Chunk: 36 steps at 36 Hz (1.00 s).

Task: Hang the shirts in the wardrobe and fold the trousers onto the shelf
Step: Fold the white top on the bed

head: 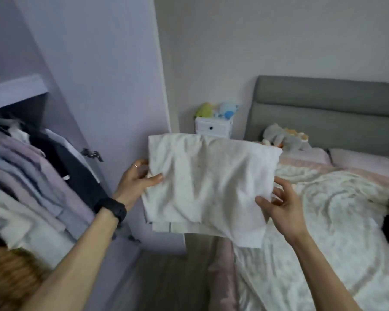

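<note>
Folded white trousers [209, 182], apparently finished, are held off the bed [323, 232], left hand [139, 180] and right hand [281, 205] pinching opposite edges; next, a level carry to the shelf [16, 90].

I see the folded white trousers [209, 182] as a creased, roughly square bundle held up in the air, layered hems showing along the lower edge. My left hand [137, 180] grips its left edge and my right hand [281, 205] pinches its lower right side. To the left, the lilac wardrobe [94, 63] stands open, with pale shirts [32, 176] hanging close together beneath its shelf [16, 90].
</note>
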Tool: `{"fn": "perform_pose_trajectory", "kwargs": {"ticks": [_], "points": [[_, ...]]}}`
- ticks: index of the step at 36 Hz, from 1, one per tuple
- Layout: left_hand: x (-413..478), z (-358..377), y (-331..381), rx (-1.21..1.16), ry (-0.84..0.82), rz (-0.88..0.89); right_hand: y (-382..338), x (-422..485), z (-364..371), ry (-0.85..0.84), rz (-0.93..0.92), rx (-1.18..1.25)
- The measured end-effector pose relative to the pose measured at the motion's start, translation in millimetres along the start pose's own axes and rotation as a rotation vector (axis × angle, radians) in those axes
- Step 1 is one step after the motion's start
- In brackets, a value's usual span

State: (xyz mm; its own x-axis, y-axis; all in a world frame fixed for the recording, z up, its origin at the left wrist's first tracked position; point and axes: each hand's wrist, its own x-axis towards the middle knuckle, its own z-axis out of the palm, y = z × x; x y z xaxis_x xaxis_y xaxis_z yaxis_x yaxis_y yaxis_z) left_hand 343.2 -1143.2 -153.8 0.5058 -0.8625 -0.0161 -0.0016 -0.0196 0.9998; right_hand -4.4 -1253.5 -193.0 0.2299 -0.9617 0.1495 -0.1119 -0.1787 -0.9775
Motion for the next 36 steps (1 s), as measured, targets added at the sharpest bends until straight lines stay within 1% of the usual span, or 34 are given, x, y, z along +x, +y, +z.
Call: {"fn": "perform_pose_trajectory", "kwargs": {"ticks": [2,6,10,15,19,23,26,30,33,36], "points": [[-3.1,-34.0,4.7,0.003,0.056,0.006,-11.1,6.9,35.3,-0.040,-0.012,0.021],[-7.0,-98.0,14.1,-0.015,0.219,0.035,-29.7,24.2,108.5,-0.131,-0.068,0.025],[-4.2,-154.7,24.2,-0.002,0.301,0.052,-48.9,40.0,168.2,-0.195,-0.101,0.034],[-13.3,-231.3,49.6,0.002,0.442,0.079,-94.6,51.2,247.7,-0.298,-0.199,0.042],[-28.5,-302.2,91.1,0.058,0.516,0.145,-142.5,62.2,319.5,-0.374,-0.262,0.068],[-28.3,-346.6,143.4,0.103,0.594,0.228,-192.6,76.5,378.2,-0.419,-0.298,0.090],[-26.5,-383.1,181.3,0.136,0.639,0.263,-232.3,84.8,422.4,-0.429,-0.326,0.108],[-14.0,-426.2,228.5,0.190,0.699,0.288,-282.5,99.1,470.9,-0.472,-0.318,0.169],[0.0,-469.7,264.0,0.219,0.734,0.259,-316.6,109.0,509.0,-0.542,-0.305,0.201],[9.8,-517.5,293.3,0.360,0.816,0.182,-342.4,111.3,554.2,-0.594,-0.284,0.192]]}}
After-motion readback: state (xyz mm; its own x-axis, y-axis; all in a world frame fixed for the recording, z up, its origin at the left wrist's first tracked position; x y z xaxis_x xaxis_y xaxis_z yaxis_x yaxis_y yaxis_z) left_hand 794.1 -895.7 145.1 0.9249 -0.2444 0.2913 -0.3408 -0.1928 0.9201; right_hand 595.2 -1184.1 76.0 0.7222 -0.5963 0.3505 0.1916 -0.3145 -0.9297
